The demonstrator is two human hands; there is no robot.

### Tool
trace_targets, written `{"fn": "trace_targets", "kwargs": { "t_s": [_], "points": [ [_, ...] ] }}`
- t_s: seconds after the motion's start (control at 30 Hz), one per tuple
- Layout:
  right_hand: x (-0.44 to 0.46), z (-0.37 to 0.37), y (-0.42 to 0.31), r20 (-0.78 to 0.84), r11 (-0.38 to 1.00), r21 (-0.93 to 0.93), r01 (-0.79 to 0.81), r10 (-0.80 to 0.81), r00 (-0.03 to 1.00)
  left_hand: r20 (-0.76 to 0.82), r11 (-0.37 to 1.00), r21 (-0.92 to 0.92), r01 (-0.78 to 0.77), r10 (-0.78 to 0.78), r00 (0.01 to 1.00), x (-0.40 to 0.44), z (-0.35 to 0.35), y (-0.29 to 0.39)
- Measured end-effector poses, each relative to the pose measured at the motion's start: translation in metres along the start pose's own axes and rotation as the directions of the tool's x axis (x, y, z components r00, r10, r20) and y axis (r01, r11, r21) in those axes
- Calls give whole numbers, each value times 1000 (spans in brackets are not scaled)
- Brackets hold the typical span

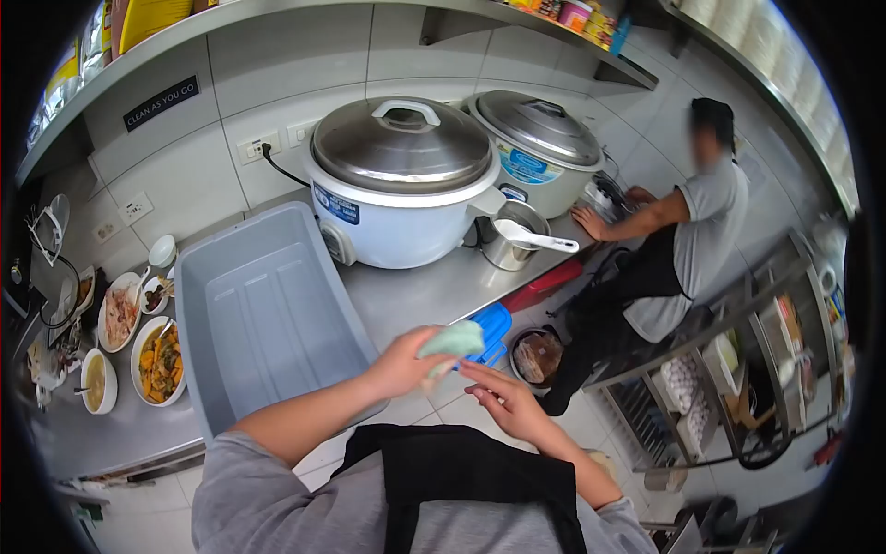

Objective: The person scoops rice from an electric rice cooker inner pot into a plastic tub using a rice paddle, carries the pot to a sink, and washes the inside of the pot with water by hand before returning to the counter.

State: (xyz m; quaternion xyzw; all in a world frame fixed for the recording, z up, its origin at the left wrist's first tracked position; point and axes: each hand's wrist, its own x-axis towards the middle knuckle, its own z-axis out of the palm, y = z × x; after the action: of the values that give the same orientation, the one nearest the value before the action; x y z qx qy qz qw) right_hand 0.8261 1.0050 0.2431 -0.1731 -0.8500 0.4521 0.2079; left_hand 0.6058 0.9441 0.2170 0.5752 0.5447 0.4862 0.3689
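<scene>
My left hand (406, 360) is closed on a pale green cloth (454, 339), folded or bunched, in front of my chest at the counter's front edge. Just to the right of it, my right hand (508, 403) has its fingers stretched out. Its fingertips come close to the cloth's lower end; whether they touch it I cannot tell. To the left of my hands a large grey plastic tub (346, 305) with nothing in it lies on the steel counter (392, 300). Behind the hands, lower down, is a blue plastic object (492, 331), partly hidden by the cloth.
Two big rice cookers, one white (397, 217) and one behind it (544, 138), stand against the wall. A steel pot (508, 249) with a white paddle is beside them. Food bowls (157, 360) line the left. A co-worker (688, 222) stands at right, near a rack (701, 388).
</scene>
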Motion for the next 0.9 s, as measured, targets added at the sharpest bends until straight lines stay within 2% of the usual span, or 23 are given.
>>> {"fn": "trace_targets", "kwargs": {
  "t_s": [0.03,0.07,0.1,0.13,0.2,0.23,0.27,0.3,0.33,0.37,0.4,0.43,0.47,0.5,0.53,0.57,0.6,0.73,0.77,0.8,0.83,0.9],
  "points": [
    [13,-17,8,21,1000,9,7,-7,1000,-20,1000,2,12,-12,1000,3,-6,-1],
    [27,-35,16,95,999,-31,-40,43,995,-60,974,-67,214,-218,974,7,-13,1],
    [42,-52,24,162,994,-79,-80,92,983,-83,907,-143,396,-410,908,12,-22,2],
    [59,-67,33,137,994,-87,-72,84,987,-101,909,-145,391,-407,908,16,-31,1],
    [96,-99,47,92,991,-106,-80,90,992,-145,889,243,388,-362,921,24,-43,-8],
    [116,-116,52,71,989,-113,-98,106,992,-161,890,243,386,-356,921,30,-44,-17],
    [136,-134,61,60,967,-249,-54,71,996,-197,843,393,367,-313,929,35,-44,-27],
    [157,-146,87,-27,968,-209,139,-147,989,-220,768,538,348,-271,937,42,-47,-35],
    [177,-165,87,-27,941,-337,45,-58,998,-184,740,551,385,-342,921,52,-50,-31],
    [198,-182,82,-61,929,-371,5,-30,998,-190,738,555,383,-336,923,61,-53,-29],
    [219,-202,101,-86,897,-442,2,-44,995,-183,664,638,390,-362,914,68,-51,-28],
    [241,-219,120,-142,876,-479,61,-146,979,-178,584,711,391,-390,904,75,-51,-29],
    [262,-238,120,-167,849,-525,69,-182,969,-177,480,799,364,-389,904,83,-51,-29],
    [286,-260,137,-203,819,-569,72,-225,953,-177,482,796,367,-395,902,88,-51,-29],
    [308,-283,141,-205,772,-635,24,-198,958,-207,516,770,374,-352,913,90,-53,-27],
    [331,-305,161,-234,759,-648,57,-271,934,-240,545,748,377,-308,921,92,-56,-22],
    [356,-330,180,-248,708,-706,20,-274,929,-256,612,697,375,-275,927,93,-60,-12],
    [451,-416,238,-385,630,-772,-88,-352,853,-385,541,706,457,-248,889,81,-57,9],
    [472,-434,245,-367,524,-836,-166,-309,877,-485,492,680,544,-256,836,79,-52,19],
    [494,-448,261,-382,483,-857,-179,-365,849,-582,440,640,630,-257,772,79,-44,27],
    [508,-453,251,-372,405,-877,-258,-234,898,-602,436,621,651,-268,753,79,-34,34],
    [532,-463,248,-194,271,-952,-142,-176,965,-761,451,453,769,-254,597,82,-12,45]
  ]
}}
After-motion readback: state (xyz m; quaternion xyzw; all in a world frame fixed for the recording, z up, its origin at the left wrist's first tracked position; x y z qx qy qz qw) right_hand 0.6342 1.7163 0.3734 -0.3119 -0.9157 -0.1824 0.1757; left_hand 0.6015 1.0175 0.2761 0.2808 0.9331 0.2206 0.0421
